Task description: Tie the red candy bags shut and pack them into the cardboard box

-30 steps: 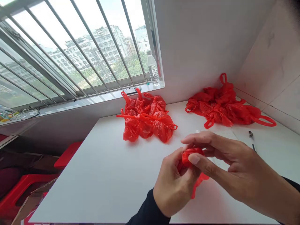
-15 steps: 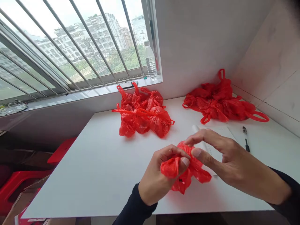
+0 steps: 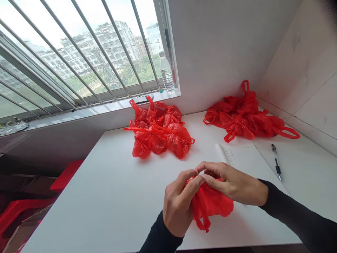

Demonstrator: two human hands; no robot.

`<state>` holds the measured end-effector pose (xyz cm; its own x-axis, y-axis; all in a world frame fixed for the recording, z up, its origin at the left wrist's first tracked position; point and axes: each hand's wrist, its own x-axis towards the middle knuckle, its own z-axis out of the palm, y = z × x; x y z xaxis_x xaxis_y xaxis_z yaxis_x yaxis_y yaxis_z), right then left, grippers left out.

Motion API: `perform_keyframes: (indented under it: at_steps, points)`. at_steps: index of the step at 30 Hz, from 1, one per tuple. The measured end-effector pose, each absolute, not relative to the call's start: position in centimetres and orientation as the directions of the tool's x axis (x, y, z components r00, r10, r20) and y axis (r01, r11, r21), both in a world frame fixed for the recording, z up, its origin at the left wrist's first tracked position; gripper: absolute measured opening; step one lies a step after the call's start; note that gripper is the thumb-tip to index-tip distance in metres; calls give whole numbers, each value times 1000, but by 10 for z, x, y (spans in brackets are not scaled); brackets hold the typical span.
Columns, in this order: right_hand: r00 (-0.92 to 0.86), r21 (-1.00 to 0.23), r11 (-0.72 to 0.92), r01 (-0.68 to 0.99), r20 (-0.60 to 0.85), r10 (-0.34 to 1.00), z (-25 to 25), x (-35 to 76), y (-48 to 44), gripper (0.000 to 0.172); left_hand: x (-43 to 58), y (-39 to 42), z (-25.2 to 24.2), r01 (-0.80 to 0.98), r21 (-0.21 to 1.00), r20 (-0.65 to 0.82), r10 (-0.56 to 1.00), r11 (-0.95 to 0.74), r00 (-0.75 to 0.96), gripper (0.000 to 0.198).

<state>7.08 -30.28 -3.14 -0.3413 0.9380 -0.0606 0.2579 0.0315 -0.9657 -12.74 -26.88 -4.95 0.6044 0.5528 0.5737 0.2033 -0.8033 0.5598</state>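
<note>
Both left hand (image 3: 177, 201) and right hand (image 3: 228, 180) pinch closed on the top of the bag (image 3: 217, 203) at 5 o'clock in view; the step seems to be knotting or loosening its neck, and the next move calls for a light, steady pull.

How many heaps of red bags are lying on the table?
2: left heap below the windowsill, right heap near the right wall. The held red bag isn't counted; bags within the heaps may be hidden.

Note the transparent plastic bottle (image 3: 167, 75) upright on the white windowsill (image 3: 104, 108); compare the black-gripped pen (image 3: 278, 168) beside white paper sheets (image 3: 244, 160).
</note>
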Motion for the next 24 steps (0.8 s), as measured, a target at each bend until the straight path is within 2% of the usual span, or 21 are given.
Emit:
perform_keyframes:
  at_steps: [3,5,10,15,18,21,24]
  points:
    - [-252,-950,40,311,-42,967,-27,71,-303,24,-133,-268,-51,241,522,589,550,-818,592,42]
    - [-233,-934,50,355,-37,972,-24,70,-303,22,-136,-269,-49,262,515,601,562,-816,568,38]
    - [-390,-949,110,296,-15,921,-26,62,-300,21,-139,-272,-53,329,469,614,571,-819,546,19]
    - [-286,-944,55,325,-42,957,-21,58,-299,24,-141,-266,-58,250,443,695,506,-861,511,30]
    - [-233,-954,26,300,-46,971,-14,56,-301,23,-143,-264,-60,273,437,701,515,-857,493,30]
    - [-272,-982,14,187,-38,962,-13,54,-299,18,-144,-264,-61,296,440,706,531,-848,470,29]
    - [-311,-990,4,143,-41,950,-17,54,-296,20,-145,-261,-61,241,447,721,507,-861,472,42]
